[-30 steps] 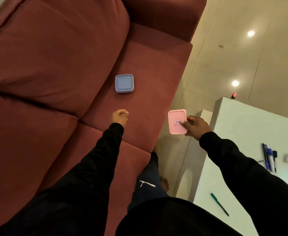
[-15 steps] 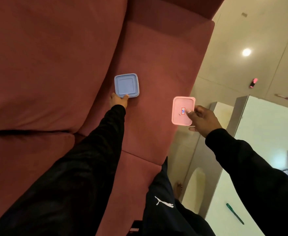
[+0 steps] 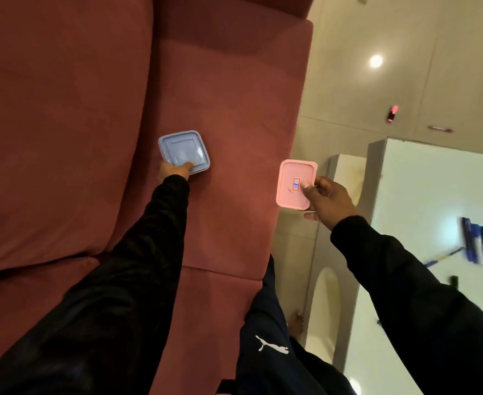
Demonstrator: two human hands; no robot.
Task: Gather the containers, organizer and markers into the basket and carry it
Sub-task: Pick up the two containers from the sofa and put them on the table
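Sofa point(image 3: 223, 89) upholstery in dark red fills the left and centre of the frame, its seat cushions running from top to bottom. White desk point(image 3: 422, 201) occupies the right side, with glossy pale floor point(image 3: 348, 67) above it at upper right. Two black sleeves reach up from the bottom edge. Near the right edge, a cluster of markers point(image 3: 474, 243) lies on the desk, blurred, with a thin pen just beside them. Blue container point(image 3: 184, 151) sits on the sofa seat left of centre, lid up; the left hand point(image 3: 174, 171) grips its lower edge, thumb laid on the lid and the fingers hidden beneath. Pink container point(image 3: 295, 183) is held in the air right of centre, over the gap between sofa and desk; the right hand point(image 3: 327, 199) pinches its lower right corner, thumb on the face near a small red and blue sticker.
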